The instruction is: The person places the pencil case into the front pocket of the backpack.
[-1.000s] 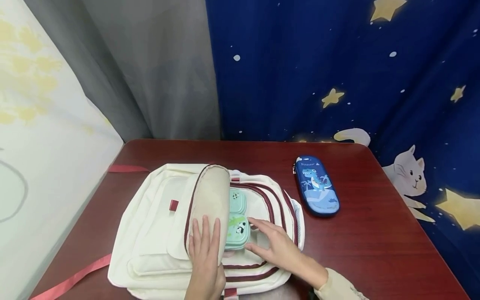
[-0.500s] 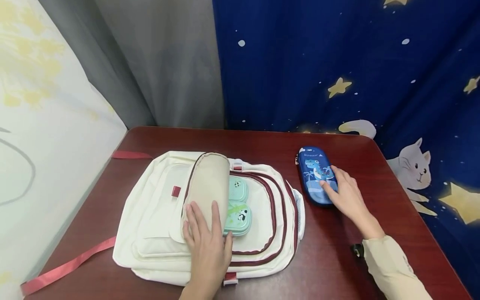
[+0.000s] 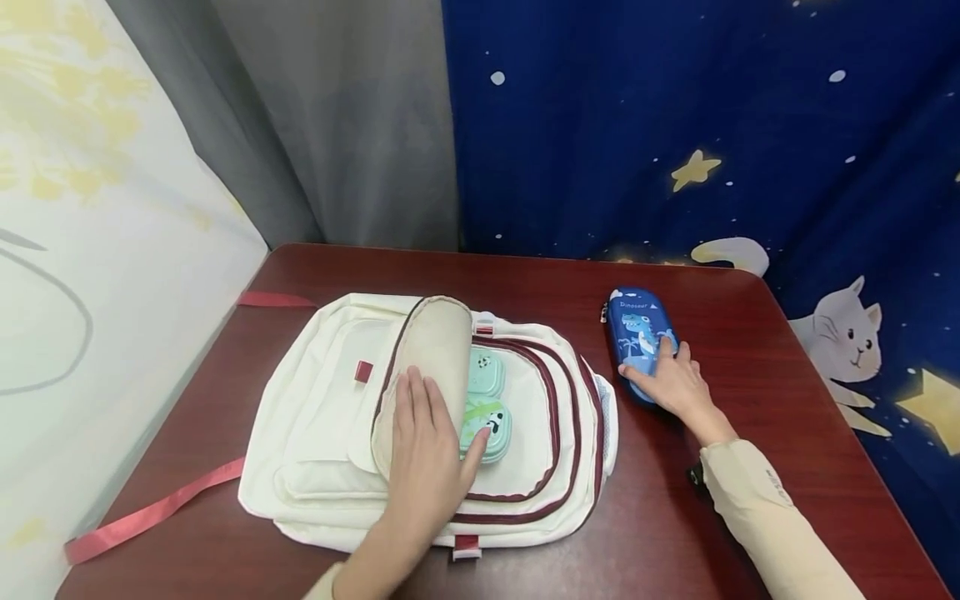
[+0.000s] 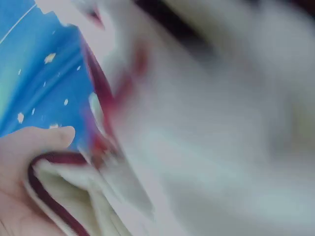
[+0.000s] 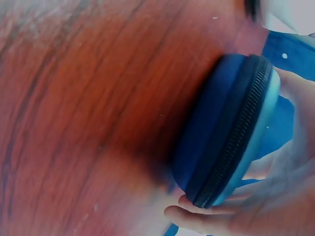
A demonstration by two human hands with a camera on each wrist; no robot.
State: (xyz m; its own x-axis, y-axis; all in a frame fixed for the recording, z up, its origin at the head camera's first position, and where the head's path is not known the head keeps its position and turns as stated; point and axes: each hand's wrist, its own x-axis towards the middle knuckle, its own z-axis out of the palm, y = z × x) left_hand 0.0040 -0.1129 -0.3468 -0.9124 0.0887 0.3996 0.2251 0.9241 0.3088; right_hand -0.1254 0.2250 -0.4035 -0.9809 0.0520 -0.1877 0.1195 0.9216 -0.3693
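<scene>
Flap [image 3: 442, 342] of white backpack [image 3: 322, 417] partly covers the mint-green boxes [image 3: 487, 375]; the left hand [image 3: 426, 458] rests on this flap, fingers straight, thumb apart. The right hand [image 3: 677, 385] grips the blue case [image 3: 634, 321] (its top reads "Dinosaur") between thumb and fingers, right of the backpack.

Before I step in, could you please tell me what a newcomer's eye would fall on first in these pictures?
Most likely the white backpack lying on the dark red table, its flap folded back under the left hand, a mint-green panda-print box showing at the flap's edge. Next comes, farther right, the blue dinosaur pencil case gripped by the right hand. Behind, the navy curtain with yellow stars stands out.
</scene>
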